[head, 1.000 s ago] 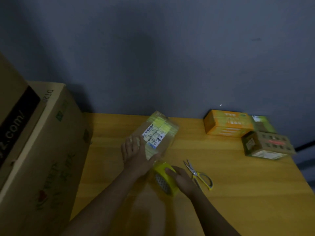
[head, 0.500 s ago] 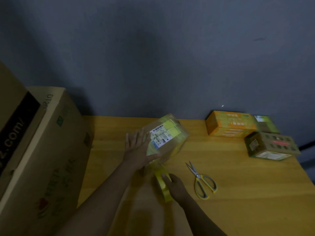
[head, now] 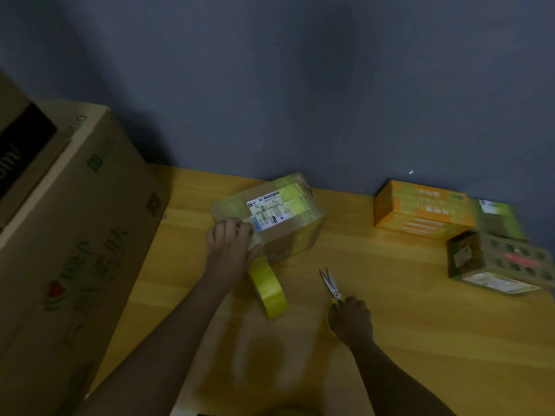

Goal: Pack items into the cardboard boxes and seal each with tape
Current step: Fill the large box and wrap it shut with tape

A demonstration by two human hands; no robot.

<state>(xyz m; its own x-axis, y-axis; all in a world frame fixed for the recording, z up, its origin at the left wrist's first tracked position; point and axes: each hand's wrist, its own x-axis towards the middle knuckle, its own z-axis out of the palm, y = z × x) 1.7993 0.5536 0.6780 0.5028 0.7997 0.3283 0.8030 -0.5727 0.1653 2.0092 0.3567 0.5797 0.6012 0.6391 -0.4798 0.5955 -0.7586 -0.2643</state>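
Observation:
A small cardboard box [head: 288,232] wrapped in yellow tape, with a white barcode label on top, lies on the wooden table [head: 420,310]. My left hand [head: 231,244] grips its near left corner, fingers curled over the top edge. A roll of yellow tape [head: 268,289] stands on edge just in front of the box, below my left hand, with a strip running up to the box. My right hand [head: 350,319] covers the yellow handles of the scissors [head: 329,282], whose blades point away from me.
A big brown cardboard carton [head: 69,235] fills the left side. At the back right sit an orange box [head: 420,210] and a taped brown box [head: 498,262]. A dark wall stands behind the table.
My right hand has let go of the tape roll and moved right onto the scissors' handles. The box has been set down flat, and my left hand's fingers have curled on its corner.

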